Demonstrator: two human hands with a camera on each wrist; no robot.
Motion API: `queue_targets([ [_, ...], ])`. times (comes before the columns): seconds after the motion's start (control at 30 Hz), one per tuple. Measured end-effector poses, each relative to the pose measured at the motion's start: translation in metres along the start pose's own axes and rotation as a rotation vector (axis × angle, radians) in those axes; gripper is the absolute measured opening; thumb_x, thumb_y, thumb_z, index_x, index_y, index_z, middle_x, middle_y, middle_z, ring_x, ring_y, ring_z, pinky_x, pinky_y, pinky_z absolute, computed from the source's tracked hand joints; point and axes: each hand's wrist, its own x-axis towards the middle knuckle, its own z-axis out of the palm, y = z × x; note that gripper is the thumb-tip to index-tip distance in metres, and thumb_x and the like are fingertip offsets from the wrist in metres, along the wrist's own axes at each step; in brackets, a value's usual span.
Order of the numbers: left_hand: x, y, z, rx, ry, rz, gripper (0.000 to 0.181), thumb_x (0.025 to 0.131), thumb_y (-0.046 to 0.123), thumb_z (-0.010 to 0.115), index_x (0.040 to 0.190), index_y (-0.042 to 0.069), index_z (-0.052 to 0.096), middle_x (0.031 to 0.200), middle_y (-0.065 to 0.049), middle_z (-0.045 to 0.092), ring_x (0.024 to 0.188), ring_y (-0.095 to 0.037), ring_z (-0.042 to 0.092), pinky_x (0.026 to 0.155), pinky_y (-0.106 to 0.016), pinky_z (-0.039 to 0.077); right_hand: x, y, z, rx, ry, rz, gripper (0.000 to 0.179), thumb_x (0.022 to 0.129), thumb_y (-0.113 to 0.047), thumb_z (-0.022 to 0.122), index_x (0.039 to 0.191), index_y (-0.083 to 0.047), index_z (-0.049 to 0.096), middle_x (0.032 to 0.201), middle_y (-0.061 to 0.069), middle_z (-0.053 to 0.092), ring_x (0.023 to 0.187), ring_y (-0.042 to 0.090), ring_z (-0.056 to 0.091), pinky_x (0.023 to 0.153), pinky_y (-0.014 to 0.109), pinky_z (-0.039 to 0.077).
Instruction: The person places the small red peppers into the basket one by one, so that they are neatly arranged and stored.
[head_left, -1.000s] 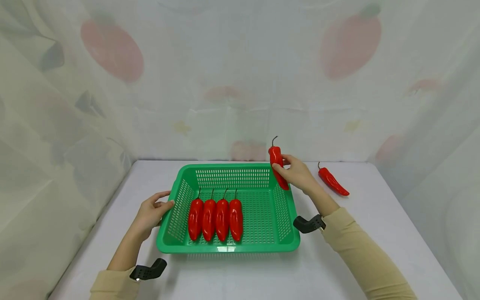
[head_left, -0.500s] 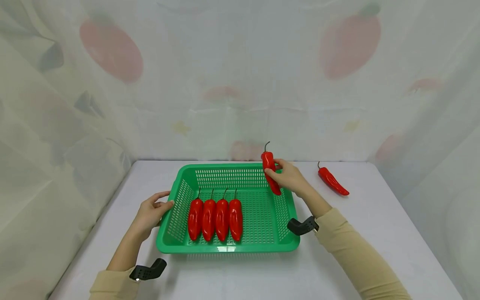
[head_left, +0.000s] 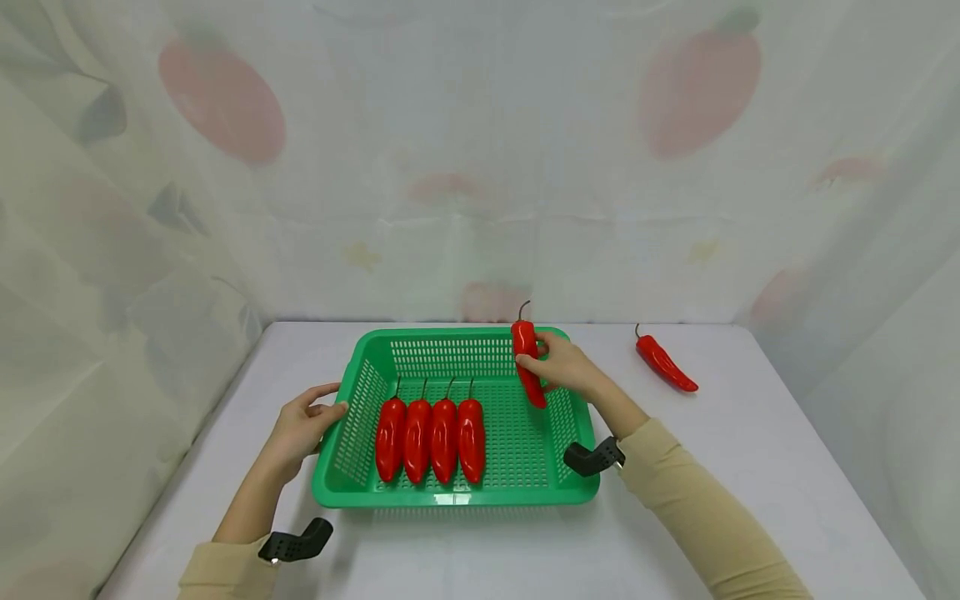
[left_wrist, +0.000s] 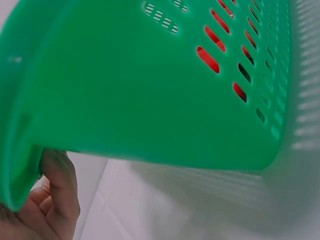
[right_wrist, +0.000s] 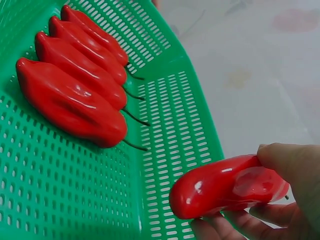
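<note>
My right hand [head_left: 566, 364] pinches a red chili pepper [head_left: 527, 367] between thumb and fingers, stem up, over the right part of a green plastic basket [head_left: 455, 498]. In the right wrist view the held pepper [right_wrist: 225, 187] overlaps the basket's perforated far wall. Several more red peppers [right_wrist: 72, 105] lie side by side in the basket's left half, stems pointing to the far wall. My left hand [head_left: 300, 423] grips the basket's left rim with the thumb on top. The left wrist view shows its curled fingers [left_wrist: 60, 195] below the basket's rim.
One more red pepper [head_left: 666, 363] lies on the white table [head_left: 720, 450] right of the basket. A pale curtain with printed fruit [head_left: 480, 167] hangs behind the table and along its sides.
My right hand has carried the pepper left and lower, from the basket's right rim to over its inside. The left hand, the basket and the other peppers have stayed put.
</note>
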Motion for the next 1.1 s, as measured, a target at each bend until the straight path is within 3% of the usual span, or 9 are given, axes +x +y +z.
queue_targets([
  [0.23, -0.001, 0.0, 0.0, -0.008, 0.0, -0.001, 0.058, 0.092, 0.032, 0.056, 0.14, 0.009, 0.032, 0.098, -0.015, 0.062, 0.073, -0.018, 0.066, 0.064, -0.035, 0.056, 0.004, 0.004, 0.009, -0.005, -0.048, 0.031, 0.067, 0.089, -0.028, 0.061, 0.14, -0.002, 0.027, 0.113, 0.018, 0.055, 0.088, 0.024, 0.062, 0.06, 0.037, 0.056],
  [0.43, -0.002, 0.001, 0.0, -0.012, -0.002, 0.0, 0.059, 0.092, 0.032, 0.056, 0.141, 0.009, 0.032, 0.098, -0.015, 0.062, 0.074, -0.018, 0.066, 0.064, -0.034, 0.056, 0.005, 0.003, 0.017, -0.017, -0.072, 0.062, 0.066, 0.089, -0.027, 0.061, 0.14, -0.001, 0.028, 0.113, 0.018, 0.057, 0.09, 0.024, 0.062, 0.065, 0.042, 0.056],
  [0.7, -0.001, 0.001, 0.0, -0.014, -0.004, -0.002, 0.059, 0.092, 0.032, 0.056, 0.141, 0.009, 0.032, 0.096, -0.014, 0.062, 0.073, -0.017, 0.066, 0.064, -0.034, 0.056, 0.008, 0.005, 0.027, 0.053, -0.135, 0.129, 0.066, 0.089, -0.023, 0.06, 0.14, 0.0, 0.025, 0.113, 0.019, 0.055, 0.088, 0.025, 0.062, 0.071, 0.047, 0.055],
  [1.1, 0.0, 0.0, 0.0, 0.002, 0.002, 0.0, 0.059, 0.092, 0.033, 0.056, 0.14, 0.009, 0.032, 0.098, -0.016, 0.062, 0.073, -0.018, 0.066, 0.063, -0.034, 0.056, 0.017, 0.013, 0.041, 0.049, -0.187, 0.208, 0.073, 0.087, -0.022, 0.063, 0.142, -0.003, 0.019, 0.108, 0.017, 0.056, 0.081, 0.024, 0.063, 0.064, 0.041, 0.056],
])
